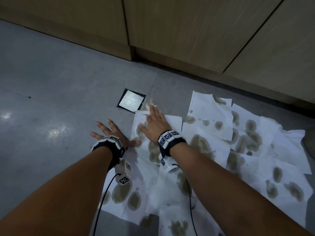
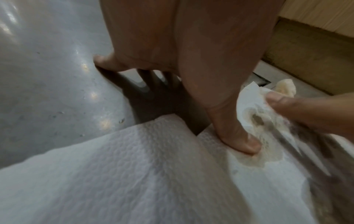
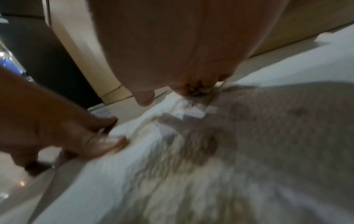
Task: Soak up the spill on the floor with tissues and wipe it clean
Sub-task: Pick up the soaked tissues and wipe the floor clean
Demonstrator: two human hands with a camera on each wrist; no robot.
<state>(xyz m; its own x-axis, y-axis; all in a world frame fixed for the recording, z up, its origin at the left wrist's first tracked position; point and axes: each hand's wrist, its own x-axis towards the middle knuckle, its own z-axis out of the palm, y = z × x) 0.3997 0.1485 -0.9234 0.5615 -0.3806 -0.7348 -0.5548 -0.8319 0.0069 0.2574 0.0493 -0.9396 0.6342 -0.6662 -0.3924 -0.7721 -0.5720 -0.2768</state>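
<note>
Here we see white tissues [image 1: 209, 120] spread in overlapping sheets over the grey floor [image 1: 51, 82], blotched with brownish wet patches of spill [image 1: 202, 145]. The spread runs as a broad band from the lower middle of the head view up toward the right, its long axis roughly along the base of the wooden cabinets [image 1: 187, 31], and its far corner points at the square floor drain [image 1: 130, 100]. Our right hand [image 1: 154, 124] lies flat on the leftmost sheet, fingers straight and close together, pointing up toward the drain; its fingertips reach a crumpled, soaked bit of tissue [image 1: 150, 104] just beside the drain. In the right wrist view the picture is blurred, so we cannot tell whether those fingertips pinch the paper or only press it. Our left hand [image 1: 110, 133] is planted wide on the bare floor, fingers splayed, with its thumb [image 2: 241, 142] pressing the left edge of the tissues on a wet patch. Both wrists wear black bands with white marker blocks [image 1: 168, 136], and thin cables [image 1: 104, 198] trail back over the paper.
</note>
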